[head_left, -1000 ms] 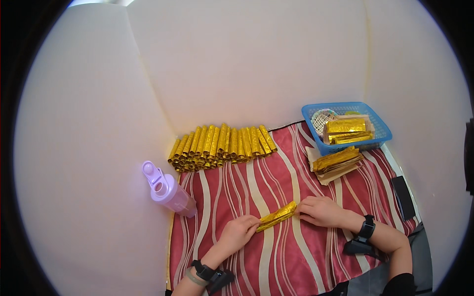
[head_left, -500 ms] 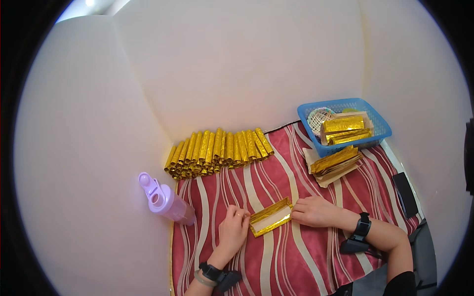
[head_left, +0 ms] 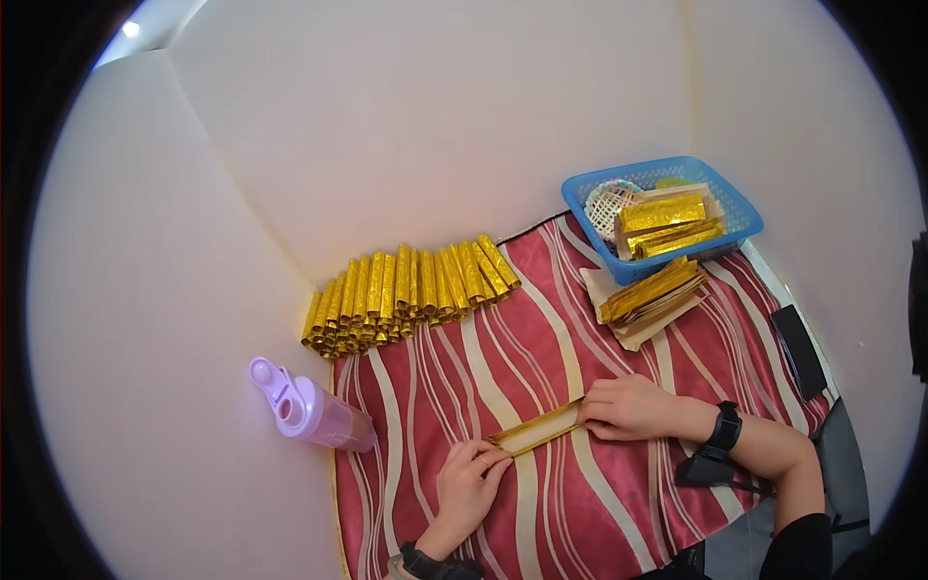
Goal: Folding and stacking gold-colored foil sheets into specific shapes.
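Between my two hands lies a narrow strip of gold foil paper [head_left: 537, 432], its long sides folded up around a pale middle. My left hand [head_left: 471, 485] pinches its left end. At the right end, the fingers of my right hand [head_left: 623, 410] are closed on the paper. Beyond them, a heap of rolled gold paper tubes [head_left: 411, 295] rests against the wall. A stack of gold and brown paper sheets [head_left: 652, 302] lies to the far right of my hands.
A blue plastic basket [head_left: 739, 215] at the back right holds gold paper and a small woven basket [head_left: 615, 205]. A lilac shaker bottle [head_left: 317, 411] stands at the left edge. A black phone [head_left: 798, 353] lies at the right edge of the red striped cloth [head_left: 599, 503].
The gold paper has become narrower, its sides drawn closer together. My left hand has shifted slightly down and right. The whole view has tilted a little.
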A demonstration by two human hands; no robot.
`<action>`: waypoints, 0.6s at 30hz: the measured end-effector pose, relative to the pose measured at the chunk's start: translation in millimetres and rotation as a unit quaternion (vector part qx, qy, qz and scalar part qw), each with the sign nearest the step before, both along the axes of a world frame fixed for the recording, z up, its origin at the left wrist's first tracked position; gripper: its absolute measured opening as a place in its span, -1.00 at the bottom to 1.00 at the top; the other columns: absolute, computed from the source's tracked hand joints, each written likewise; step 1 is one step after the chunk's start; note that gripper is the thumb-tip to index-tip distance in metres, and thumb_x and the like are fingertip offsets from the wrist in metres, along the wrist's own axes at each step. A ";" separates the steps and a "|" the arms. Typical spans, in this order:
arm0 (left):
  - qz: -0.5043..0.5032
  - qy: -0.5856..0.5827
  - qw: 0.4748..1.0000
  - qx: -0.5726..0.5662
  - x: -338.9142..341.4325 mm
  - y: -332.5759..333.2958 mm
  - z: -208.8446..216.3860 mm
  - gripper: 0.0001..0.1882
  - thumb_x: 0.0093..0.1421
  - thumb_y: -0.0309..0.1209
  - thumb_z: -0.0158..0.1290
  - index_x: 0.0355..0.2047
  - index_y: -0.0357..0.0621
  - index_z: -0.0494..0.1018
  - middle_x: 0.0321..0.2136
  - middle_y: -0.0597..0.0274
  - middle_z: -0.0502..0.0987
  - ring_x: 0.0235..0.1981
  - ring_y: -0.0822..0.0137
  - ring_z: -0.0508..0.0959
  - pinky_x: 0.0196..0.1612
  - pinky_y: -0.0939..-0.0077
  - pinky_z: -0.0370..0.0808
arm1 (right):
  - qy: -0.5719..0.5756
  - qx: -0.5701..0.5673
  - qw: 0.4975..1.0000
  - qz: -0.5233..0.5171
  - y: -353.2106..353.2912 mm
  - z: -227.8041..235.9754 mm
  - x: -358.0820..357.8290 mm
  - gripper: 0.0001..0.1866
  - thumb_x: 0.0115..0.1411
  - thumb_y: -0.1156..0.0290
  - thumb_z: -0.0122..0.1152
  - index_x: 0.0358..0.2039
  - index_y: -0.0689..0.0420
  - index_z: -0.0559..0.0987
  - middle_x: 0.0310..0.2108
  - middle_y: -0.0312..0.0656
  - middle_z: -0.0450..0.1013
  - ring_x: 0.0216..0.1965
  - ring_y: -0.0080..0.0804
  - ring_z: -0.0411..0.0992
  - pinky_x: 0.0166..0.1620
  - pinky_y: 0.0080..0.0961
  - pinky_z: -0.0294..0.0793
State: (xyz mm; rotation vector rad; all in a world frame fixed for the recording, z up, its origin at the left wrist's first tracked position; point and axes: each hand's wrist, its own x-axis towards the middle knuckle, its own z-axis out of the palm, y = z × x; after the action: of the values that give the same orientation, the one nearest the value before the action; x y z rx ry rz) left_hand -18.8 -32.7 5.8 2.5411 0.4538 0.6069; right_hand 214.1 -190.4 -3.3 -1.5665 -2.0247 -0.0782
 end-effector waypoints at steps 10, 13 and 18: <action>0.056 0.025 0.994 -0.089 -4.8 -1.9 -7.8 -0.88 0.02 -0.42 0.20 -0.40 -0.11 0.62 -0.39 0.28 0.56 -0.30 0.25 0.48 -0.26 0.40 0.43 | 0.122 -0.135 0.982 -0.047 -1.7 4.4 -3.3 -0.88 0.18 0.37 0.12 -0.31 0.12 0.48 -0.35 -0.17 0.38 -0.23 -0.21 0.38 -0.16 -0.34 0.39; 0.094 0.047 0.986 -0.127 -2.5 -3.3 -5.5 -0.89 0.01 -0.41 0.20 -0.42 -0.13 0.59 -0.41 0.27 0.56 -0.31 0.25 0.48 -0.28 0.38 0.44 | 0.133 -0.152 0.977 -0.066 -1.0 8.1 -4.5 -0.87 0.18 0.37 0.13 -0.32 0.14 0.47 -0.36 -0.16 0.38 -0.23 -0.19 0.38 -0.17 -0.33 0.39; 0.126 0.052 0.981 -0.138 2.8 -8.2 1.4 -0.89 0.00 -0.43 0.20 -0.44 -0.12 0.53 -0.47 0.28 0.55 -0.33 0.25 0.48 -0.29 0.36 0.45 | 0.152 -0.159 0.970 -0.099 2.9 2.7 -5.9 -0.85 0.18 0.37 0.15 -0.32 0.17 0.47 -0.38 -0.15 0.38 -0.27 -0.17 0.38 -0.19 -0.33 0.39</action>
State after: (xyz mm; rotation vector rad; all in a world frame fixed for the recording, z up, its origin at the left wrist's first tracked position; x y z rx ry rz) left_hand -16.0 -40.9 7.2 2.2732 0.8453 0.4622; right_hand 208.3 -187.4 -0.6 -1.8436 -1.6971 0.4066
